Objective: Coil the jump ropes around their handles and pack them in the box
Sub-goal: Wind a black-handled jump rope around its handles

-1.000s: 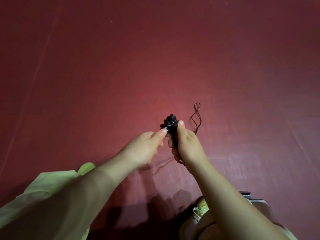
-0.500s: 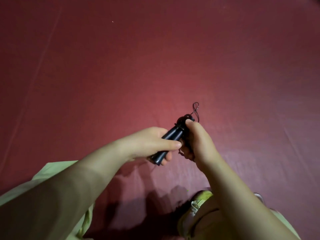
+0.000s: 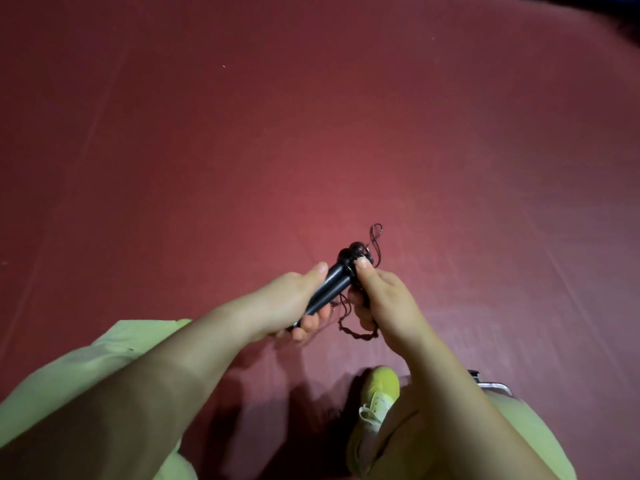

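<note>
Gripping black handles [image 3: 332, 280] at frame centre — left hand [image 3: 294, 306] curled round them, right hand [image 3: 384, 306] pinching the rope [image 3: 375, 237] coil.

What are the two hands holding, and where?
Left hand grips a black jump rope handle around its lower shaft. Right hand pinches the coiled rope near the handle's top end.

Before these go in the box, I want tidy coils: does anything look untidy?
Yes. The thin rope is not fully wound: one loop sticks out past the handle top, another hangs below the right hand.
</note>
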A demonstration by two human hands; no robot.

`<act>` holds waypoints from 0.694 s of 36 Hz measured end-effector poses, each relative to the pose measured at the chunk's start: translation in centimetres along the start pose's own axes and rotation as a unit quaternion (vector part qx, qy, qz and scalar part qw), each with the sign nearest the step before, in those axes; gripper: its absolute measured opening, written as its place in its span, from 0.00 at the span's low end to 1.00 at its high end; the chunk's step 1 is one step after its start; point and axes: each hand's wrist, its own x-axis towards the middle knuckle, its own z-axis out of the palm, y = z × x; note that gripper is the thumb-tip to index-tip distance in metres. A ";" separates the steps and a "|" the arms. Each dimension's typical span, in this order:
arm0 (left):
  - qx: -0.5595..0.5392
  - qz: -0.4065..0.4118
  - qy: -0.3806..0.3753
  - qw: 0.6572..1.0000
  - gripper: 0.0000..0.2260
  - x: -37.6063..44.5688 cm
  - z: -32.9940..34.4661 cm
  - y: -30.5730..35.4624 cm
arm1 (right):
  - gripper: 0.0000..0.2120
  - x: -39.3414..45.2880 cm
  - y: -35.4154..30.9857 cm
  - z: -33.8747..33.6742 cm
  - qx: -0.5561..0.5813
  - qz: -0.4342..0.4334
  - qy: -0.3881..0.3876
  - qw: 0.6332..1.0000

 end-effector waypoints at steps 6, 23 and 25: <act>0.130 0.065 0.131 0.981 0.25 0.9 0.8 0.7 | 0.28 0.6 -0.9 -1.2 -0.183 -0.039 0.070 0.980; 0.430 0.189 0.267 0.841 0.21 4.8 0.5 0.6 | 0.27 3.5 -1.3 -3.2 -0.008 0.083 0.058 0.995; 0.333 0.152 0.192 0.911 0.16 4.9 0.5 0.9 | 0.24 3.5 -1.3 -3.3 -0.013 0.071 0.067 0.995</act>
